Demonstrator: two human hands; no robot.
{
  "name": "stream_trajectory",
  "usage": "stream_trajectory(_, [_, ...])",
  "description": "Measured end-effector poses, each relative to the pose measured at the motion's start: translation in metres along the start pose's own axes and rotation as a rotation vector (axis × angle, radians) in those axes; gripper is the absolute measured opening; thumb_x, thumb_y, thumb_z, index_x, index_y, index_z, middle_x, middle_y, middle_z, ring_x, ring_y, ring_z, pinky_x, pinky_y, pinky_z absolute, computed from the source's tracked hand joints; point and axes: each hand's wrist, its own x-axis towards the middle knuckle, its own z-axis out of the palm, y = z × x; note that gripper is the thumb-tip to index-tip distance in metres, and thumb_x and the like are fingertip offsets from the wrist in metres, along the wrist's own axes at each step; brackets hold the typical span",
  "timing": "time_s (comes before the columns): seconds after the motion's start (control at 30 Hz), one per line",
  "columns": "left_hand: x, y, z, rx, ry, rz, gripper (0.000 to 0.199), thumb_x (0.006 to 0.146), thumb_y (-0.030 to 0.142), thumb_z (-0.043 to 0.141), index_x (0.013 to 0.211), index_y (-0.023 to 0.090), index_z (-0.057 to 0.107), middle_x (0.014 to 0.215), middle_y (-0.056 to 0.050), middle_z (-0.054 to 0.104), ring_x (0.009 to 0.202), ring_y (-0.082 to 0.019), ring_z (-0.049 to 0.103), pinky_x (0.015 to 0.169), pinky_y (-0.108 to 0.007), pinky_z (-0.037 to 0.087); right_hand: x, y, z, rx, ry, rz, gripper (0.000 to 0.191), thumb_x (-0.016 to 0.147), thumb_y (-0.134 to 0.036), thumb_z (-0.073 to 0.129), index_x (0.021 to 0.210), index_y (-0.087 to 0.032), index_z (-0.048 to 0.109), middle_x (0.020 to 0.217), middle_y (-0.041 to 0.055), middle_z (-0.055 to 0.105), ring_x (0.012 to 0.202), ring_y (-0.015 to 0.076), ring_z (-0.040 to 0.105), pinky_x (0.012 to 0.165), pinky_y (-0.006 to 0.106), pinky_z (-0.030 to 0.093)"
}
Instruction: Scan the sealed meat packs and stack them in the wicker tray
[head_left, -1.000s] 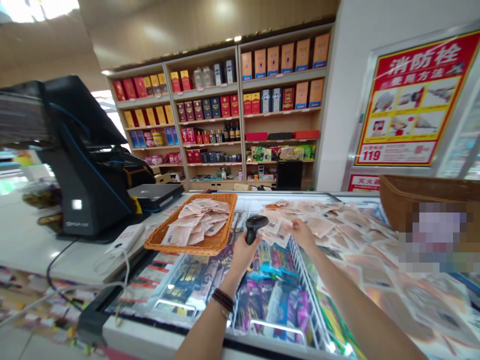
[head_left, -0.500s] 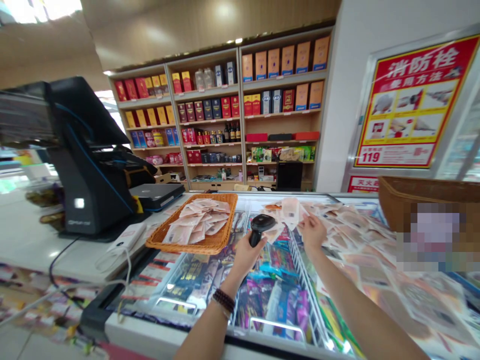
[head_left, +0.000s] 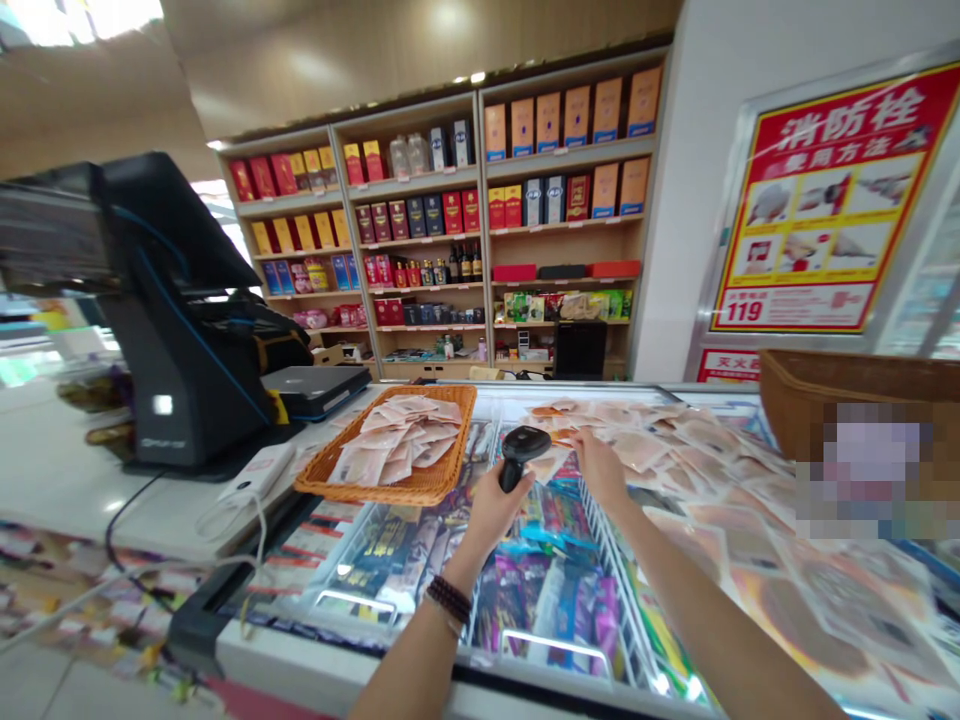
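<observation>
Right fingertips at the left edge of the spread packets, scanner in the left hand

From where I stand, the biggest thing under both arms is the chest freezer (head_left: 292, 658), its wire baskets full of bright wrapped goods. Across its far and right parts lies a broad spread of flat, pale packets (head_left: 697, 450), overlapping at all angles. To the left, the orange wicker basket (head_left: 390, 495) sits tilted across the freezer's far left side, holding a loose heap of similar packets.

Between basket and spread come the two hands. The right hand (head_left: 602, 472) reaches in from the near right, fingers drawn close together at the spread's left end; whether they pinch a packet, I cannot tell. The left hand (head_left: 491, 512) is wrapped round the handle of a black scanner (head_left: 526, 442) — handle slanting up and away, head uppermost and leaning right, toward the other hand.

The smallest piece counts most: one loose packet (head_left: 552, 464), partly hidden beneath the scanner's head. It lies left of the right fingertips and slightly nearer — just beside them, between the two hands. It looks roughly square, with no clear long axis; which hand is closer, I cannot judge.
</observation>
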Motion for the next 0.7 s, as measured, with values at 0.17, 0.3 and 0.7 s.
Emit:
stream_trajectory(0.17, [-0.001, 0.000, 0.000, -0.035, -0.033, -0.006, 0.043, 0.082, 0.060, 0.080, 0.091, 0.021, 0.063, 0.059, 0.007, 0.053, 0.043, -0.012, 0.053, 0.046, -0.024, 0.048, -0.002, -0.009, -0.012, -0.213, -0.096, 0.069, 0.026, 0.112, -0.019, 0.043, 0.123, -0.019, 0.066, 0.087, 0.0090, 0.080, 0.083, 0.0236, 0.077, 0.069, 0.029, 0.041])
stream_trajectory(0.3, [-0.002, 0.004, 0.000, -0.046, -0.036, -0.003, 0.044, 0.080, 0.060, 0.081, 0.091, 0.021, 0.063, 0.057, 0.008, 0.049, 0.043, -0.012, 0.052, 0.047, -0.025, 0.049, -0.001, -0.011, -0.019, -0.262, -0.185, -0.057, 0.021, 0.111, -0.019, 0.049, 0.116, -0.020, 0.069, 0.093, 0.0093, 0.082, 0.094, 0.0243, 0.079, 0.080, 0.030, 0.045])
stream_trajectory(0.7, [-0.004, 0.006, 0.000, -0.047, -0.017, -0.011, 0.044, 0.081, 0.061, 0.081, 0.089, 0.022, 0.062, 0.060, 0.008, 0.049, 0.044, -0.012, 0.051, 0.046, -0.024, 0.048, 0.000, 0.004, -0.008, -0.131, 0.009, 0.189, 0.018, 0.109, -0.027, 0.051, 0.106, -0.017, 0.066, 0.080, 0.0113, 0.075, 0.077, 0.0262, 0.073, 0.070, 0.032, 0.043])
